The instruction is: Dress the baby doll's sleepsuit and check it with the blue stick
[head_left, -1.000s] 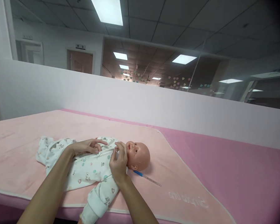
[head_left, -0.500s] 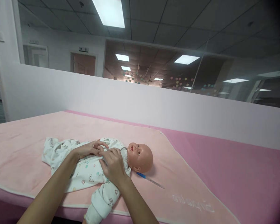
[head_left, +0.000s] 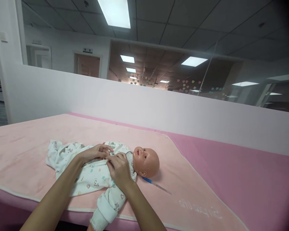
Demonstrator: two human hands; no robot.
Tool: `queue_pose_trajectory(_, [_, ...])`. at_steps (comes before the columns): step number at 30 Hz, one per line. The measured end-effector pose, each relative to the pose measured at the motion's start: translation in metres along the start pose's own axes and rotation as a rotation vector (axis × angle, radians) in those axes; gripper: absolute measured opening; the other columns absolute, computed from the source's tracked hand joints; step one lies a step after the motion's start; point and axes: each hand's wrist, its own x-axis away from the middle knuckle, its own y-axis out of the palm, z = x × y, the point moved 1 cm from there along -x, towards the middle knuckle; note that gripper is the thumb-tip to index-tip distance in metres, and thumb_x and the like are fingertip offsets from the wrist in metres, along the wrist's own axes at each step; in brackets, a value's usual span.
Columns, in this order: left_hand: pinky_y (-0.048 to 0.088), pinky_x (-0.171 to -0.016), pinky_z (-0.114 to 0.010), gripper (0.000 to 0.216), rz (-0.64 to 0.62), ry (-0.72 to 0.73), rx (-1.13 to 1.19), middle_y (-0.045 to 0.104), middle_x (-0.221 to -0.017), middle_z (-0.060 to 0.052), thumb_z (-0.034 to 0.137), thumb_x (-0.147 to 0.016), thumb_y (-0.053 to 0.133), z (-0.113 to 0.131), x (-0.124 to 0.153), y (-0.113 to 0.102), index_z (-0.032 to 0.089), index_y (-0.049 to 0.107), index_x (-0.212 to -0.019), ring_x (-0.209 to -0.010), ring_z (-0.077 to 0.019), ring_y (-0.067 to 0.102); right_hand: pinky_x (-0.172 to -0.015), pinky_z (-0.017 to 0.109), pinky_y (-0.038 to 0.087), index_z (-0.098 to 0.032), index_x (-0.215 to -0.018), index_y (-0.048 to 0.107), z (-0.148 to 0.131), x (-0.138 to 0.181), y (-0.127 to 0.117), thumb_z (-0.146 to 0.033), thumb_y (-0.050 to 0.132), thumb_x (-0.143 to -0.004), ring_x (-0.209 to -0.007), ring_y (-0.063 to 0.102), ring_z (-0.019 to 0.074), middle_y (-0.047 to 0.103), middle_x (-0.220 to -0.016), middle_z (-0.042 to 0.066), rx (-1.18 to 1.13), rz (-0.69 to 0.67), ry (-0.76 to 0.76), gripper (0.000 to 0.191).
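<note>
A baby doll (head_left: 148, 163) lies on its back, its head toward the right. It wears a white printed romper (head_left: 93, 177) with small animal and coloured motifs. My left hand (head_left: 96, 153) rests on the chest front with its fingers curled at the cloth. Right beside it, my right hand (head_left: 120, 168) is closed on the romper's front near the neck, fingertips close to those of my left. What lies between the fingertips is too small to make out. One sleeve (head_left: 107, 205) hangs toward the near edge.
Below the doll's head lies a thin clear stick with a blue end (head_left: 156, 185). A peach blanket (head_left: 195, 189) with white lettering covers part of the pink padded surface (head_left: 250, 179). Behind stands a low white wall (head_left: 144, 102) with glass above it.
The view has shifted slightly, so everything sits a little further right. Both hands stay at the romper's front with hardly any change, and the doll lies as before.
</note>
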Motion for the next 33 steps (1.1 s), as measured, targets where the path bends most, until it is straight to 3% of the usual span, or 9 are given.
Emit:
queue_pose_trajectory(6, [0.044,-0.076,-0.028,0.052,-0.141,0.055,0.065,0.062,-0.088,-0.003,0.014,-0.061,0.072,0.0,0.0026,-0.0007,0.02,0.056,-0.11,-0.079,-0.0153,0.058,-0.077,0.031,0.039,-0.021,-0.086,0.06,-0.0019,-0.0003,-0.002,-0.016,0.051,-0.08,-0.077,0.051,0.0156,0.062,-0.075,0.001,-0.028,0.006,0.02,0.012])
queue_pose_trajectory(16, [0.044,-0.066,-0.025,0.06,-0.061,0.114,0.071,0.056,-0.078,0.001,0.009,-0.058,0.069,-0.0027,0.0013,-0.001,0.021,0.052,-0.115,-0.067,-0.0111,0.052,-0.076,0.031,0.039,-0.023,-0.083,0.063,-0.0015,0.0006,-0.0019,-0.017,0.055,-0.079,-0.074,0.052,0.0157,0.063,-0.072,0.001,-0.036,0.035,0.03,0.011])
queue_pose_trajectory(22, [0.04,-0.06,-0.023,0.051,-0.03,0.162,0.049,0.044,-0.063,0.006,0.009,-0.055,0.069,0.0008,0.0001,0.0037,0.019,0.057,-0.103,-0.064,-0.0107,0.047,-0.076,0.031,0.039,-0.023,-0.085,0.064,-0.0007,0.0006,-0.0008,-0.018,0.056,-0.079,-0.074,0.054,0.0156,0.064,-0.072,0.001,-0.046,0.045,0.025,0.011])
queue_pose_trajectory(33, [0.037,-0.059,-0.022,0.04,-0.001,0.159,0.036,0.036,-0.06,0.008,0.013,-0.055,0.072,-0.0009,-0.0018,0.0044,0.019,0.06,-0.093,-0.06,-0.0091,0.042,-0.077,0.032,0.039,-0.022,-0.082,0.063,0.0014,0.0008,0.0005,-0.017,0.06,-0.076,-0.075,0.054,0.0161,0.066,-0.076,0.0,-0.095,0.049,0.072,0.009])
